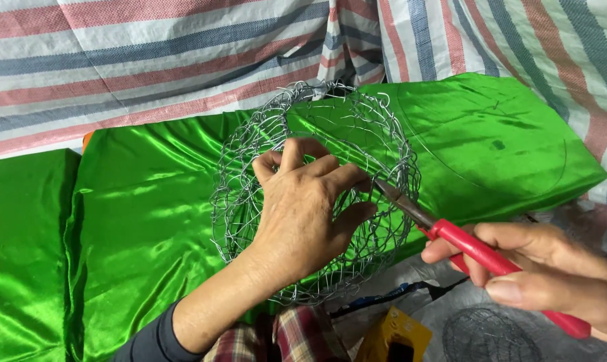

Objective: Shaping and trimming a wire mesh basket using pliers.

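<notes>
Two hands work one wire cage. Left hand grips its mesh; right hand clamps red pliers. Plier tips vanish among wires.

Shiny green satin cloth lies draped over a red, blue and white striped tarp, while a yellow box and a dark mesh disc sit by the bottom edge on grey sheeting.

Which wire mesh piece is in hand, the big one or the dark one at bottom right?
The big silvery wire mesh dome over the green satin. The left hand grips it and the red-handled pliers bite into it; the dark mesh piece lies untouched.
</notes>
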